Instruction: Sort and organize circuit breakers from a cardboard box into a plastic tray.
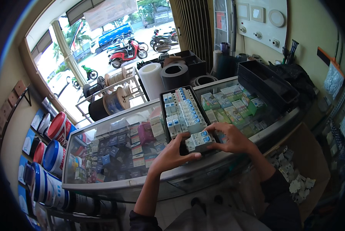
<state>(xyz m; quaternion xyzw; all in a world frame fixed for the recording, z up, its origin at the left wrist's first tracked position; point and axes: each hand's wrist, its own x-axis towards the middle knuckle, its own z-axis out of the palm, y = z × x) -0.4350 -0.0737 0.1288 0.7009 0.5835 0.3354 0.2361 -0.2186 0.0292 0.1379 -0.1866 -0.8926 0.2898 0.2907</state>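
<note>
Several white miniature circuit breakers with blue switches (pixel 189 111) stand in rows in a black plastic tray (pixel 164 115) on a glass display counter. At the tray's near end is a small group of circuit breakers (pixel 200 141), with its blue switches facing up. My right hand (pixel 231 138) grips this group from the right, thumb in front and fingers behind. On its left side, my left hand (pixel 172 153) curves around with thumb and fingers apart. Whether its fingertips touch the breakers is hard to tell.
Boxed goods lie under the counter's glass (pixel 114 150). Stacked black trays (pixel 266 83) stand at its right end. An open cardboard box (pixel 313 176) of white parts is at my right. Paint pails (pixel 52 156) line the left; cable reels (pixel 114 101) and rolls (pixel 174 76) stand behind.
</note>
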